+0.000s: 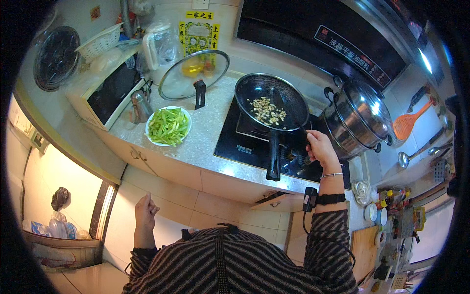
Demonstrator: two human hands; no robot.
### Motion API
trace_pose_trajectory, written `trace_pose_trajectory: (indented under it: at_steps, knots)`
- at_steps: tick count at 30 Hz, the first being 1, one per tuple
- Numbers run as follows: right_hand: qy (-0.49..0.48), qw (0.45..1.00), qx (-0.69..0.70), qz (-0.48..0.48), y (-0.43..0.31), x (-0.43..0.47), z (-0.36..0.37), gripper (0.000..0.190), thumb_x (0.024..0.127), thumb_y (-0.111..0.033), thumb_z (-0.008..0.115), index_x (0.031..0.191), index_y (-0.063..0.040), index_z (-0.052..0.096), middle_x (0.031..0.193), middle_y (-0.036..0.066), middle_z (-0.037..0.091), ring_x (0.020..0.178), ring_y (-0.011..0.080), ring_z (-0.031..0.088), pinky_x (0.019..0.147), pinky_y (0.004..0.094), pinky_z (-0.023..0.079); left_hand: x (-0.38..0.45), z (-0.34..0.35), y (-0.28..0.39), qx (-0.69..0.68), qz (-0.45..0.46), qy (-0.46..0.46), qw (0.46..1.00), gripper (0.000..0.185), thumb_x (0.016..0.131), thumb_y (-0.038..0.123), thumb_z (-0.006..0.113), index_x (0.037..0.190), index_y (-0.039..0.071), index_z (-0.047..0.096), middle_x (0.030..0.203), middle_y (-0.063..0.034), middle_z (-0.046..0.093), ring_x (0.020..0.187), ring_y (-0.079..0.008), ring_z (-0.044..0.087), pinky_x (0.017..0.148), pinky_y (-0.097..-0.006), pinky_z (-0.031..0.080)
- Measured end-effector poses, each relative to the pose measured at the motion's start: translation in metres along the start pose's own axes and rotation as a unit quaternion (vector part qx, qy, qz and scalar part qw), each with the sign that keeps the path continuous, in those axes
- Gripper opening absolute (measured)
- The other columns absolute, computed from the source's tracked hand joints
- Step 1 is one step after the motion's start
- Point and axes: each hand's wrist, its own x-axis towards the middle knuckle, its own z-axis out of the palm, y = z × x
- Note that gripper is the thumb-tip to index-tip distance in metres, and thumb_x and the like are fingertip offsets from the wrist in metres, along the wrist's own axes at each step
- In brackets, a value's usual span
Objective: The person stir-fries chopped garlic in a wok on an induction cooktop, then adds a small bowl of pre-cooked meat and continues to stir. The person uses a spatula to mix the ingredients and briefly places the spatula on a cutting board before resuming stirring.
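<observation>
A black frying pan (290, 92) rests on the glass cooktop (231, 143), its handle pointing towards me. Small pale chopped pieces (267, 110) lie in the pan. My right hand (320, 147) is closed around the handle of a dark utensil, whose far part reaches into the pan; its exact shape is hard to tell. Over the floor at the left, my left hand (147, 209) holds nothing visible, its fingers partly curled. A white plate of sliced green vegetable (168, 126) sits on the counter left of the cooktop. Behind it a glass lid (180, 82) stands tilted, its black handle towards me.
Right of the pan stands a stacked steel steamer pot (354, 117). An orange slotted turner (413, 119) and a ladle (404, 158) hang at the right wall. A metal pitcher (141, 106) stands beside the microwave (114, 88). Bowls (371, 212) and a wooden cutting board (363, 250) lie at the right.
</observation>
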Motion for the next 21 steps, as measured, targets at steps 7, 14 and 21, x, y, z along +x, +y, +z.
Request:
trace_pose_trajectory:
  at_steps: [7,14,21]
  knots:
    - [0.003,1.000,-0.013,0.018,0.0008,-0.0032,0.0059,0.035,0.098,-0.027,0.049,0.126,-0.010,0.059,0.065,0.003,0.057,0.048,0.0109,0.052,0.044,0.0281,0.046,-0.0025,0.0006,0.0025,-0.006,-0.004,-0.001,1.000,0.042,0.096,0.034,0.059,0.063,0.016,0.041,0.053,0.0048,0.031,0.046,-0.0103,0.032,0.057,-0.0292,0.042]
    - [-0.004,1.000,-0.011,0.011,0.0024,-0.0034,0.0056,0.035,0.098,-0.026,0.048,0.127,-0.009,0.057,0.066,0.002,0.055,0.047,0.0105,0.049,0.042,0.0263,0.043,-0.0028,-0.0014,0.0019,0.000,-0.005,0.008,1.000,0.042,0.096,0.033,0.058,0.063,0.016,0.040,0.053,0.0047,0.031,0.046,-0.0101,0.031,0.057,-0.0289,0.041]
    - [0.010,1.000,0.003,0.010,0.0078,-0.0032,0.0016,0.036,0.098,-0.026,0.048,0.129,-0.008,0.056,0.065,0.003,0.057,0.047,0.0116,0.051,0.042,0.0284,0.046,-0.0024,-0.0009,0.0018,0.006,0.010,-0.009,1.000,0.042,0.096,0.034,0.058,0.063,0.016,0.040,0.053,0.0046,0.030,0.046,-0.0103,0.031,0.056,-0.0287,0.040]
